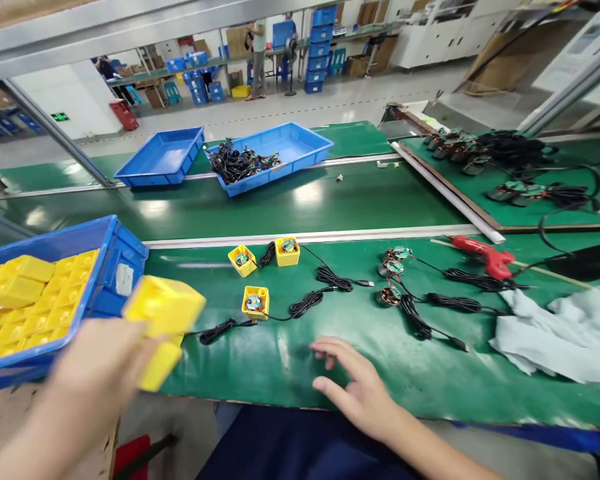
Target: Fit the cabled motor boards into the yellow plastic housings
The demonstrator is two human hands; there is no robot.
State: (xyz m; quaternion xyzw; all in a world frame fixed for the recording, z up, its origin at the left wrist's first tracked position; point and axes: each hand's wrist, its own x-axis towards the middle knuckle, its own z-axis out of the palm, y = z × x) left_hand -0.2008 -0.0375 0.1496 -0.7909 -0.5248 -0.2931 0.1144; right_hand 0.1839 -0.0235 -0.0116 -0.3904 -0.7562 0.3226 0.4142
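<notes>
My left hand, blurred by motion, grips a yellow plastic box beside the blue crate's right end. A second yellow piece shows just below it; whether the hand holds that too is unclear. My right hand hovers over the table's front edge, empty, with its fingers apart and slightly curled. Ahead of the hands stand three yellow boxes, each with a round circuit board inside and a black cable. To their right lie several copper-wound parts with green boards and coiled cables.
A blue crate full of yellow boxes stands at left. A red glue gun and a pale cloth lie at right. Beyond are two blue trays, one holding cabled parts, and a raised board with more parts.
</notes>
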